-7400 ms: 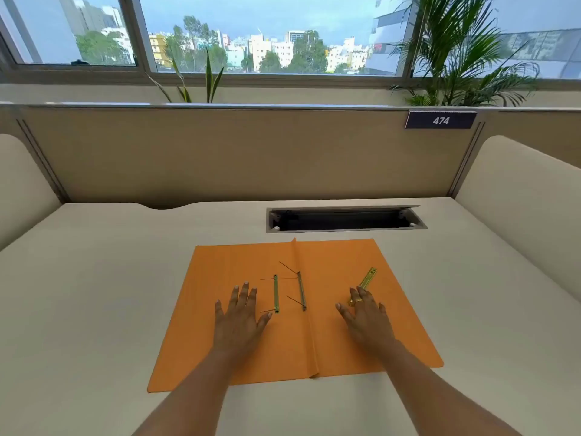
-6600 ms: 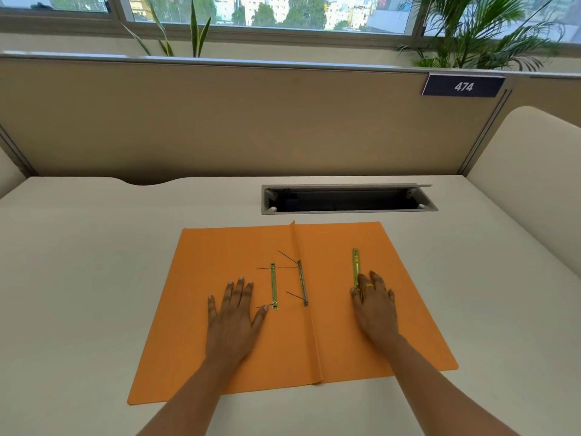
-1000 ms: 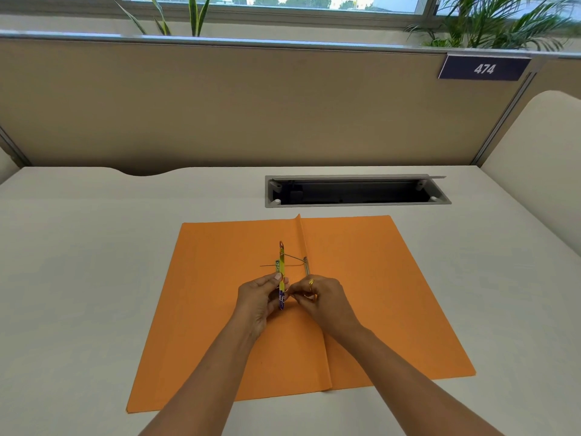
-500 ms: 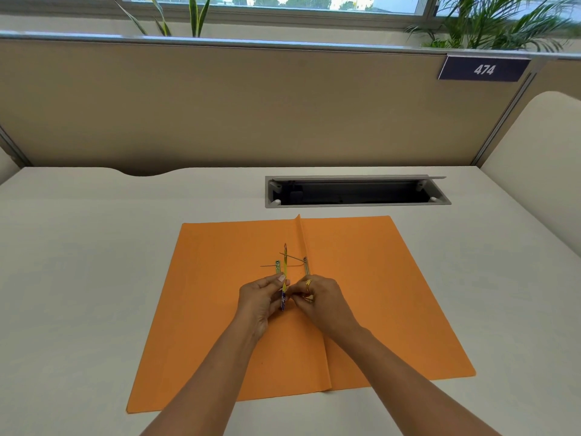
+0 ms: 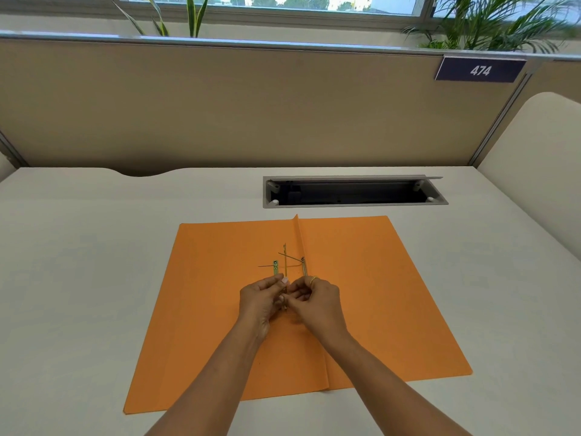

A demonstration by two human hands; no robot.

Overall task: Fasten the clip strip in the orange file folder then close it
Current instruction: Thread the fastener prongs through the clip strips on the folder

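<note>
One open orange folder (image 5: 361, 294), one clip strip (image 5: 285, 262): the left hand (image 5: 261, 298) and right hand (image 5: 316, 302) both pinch its near end, the strip poking away beyond the fingertips.

Orange file folder (image 5: 361, 294) lies open on the tabletop (image 5: 78, 278), nearer its front edge. Left hand (image 5: 262, 298) and right hand (image 5: 317, 302) meet beside the centre crease, together pinching the upright clip strip (image 5: 285, 262). A cable slot (image 5: 355, 191) lies behind the folder.
</note>
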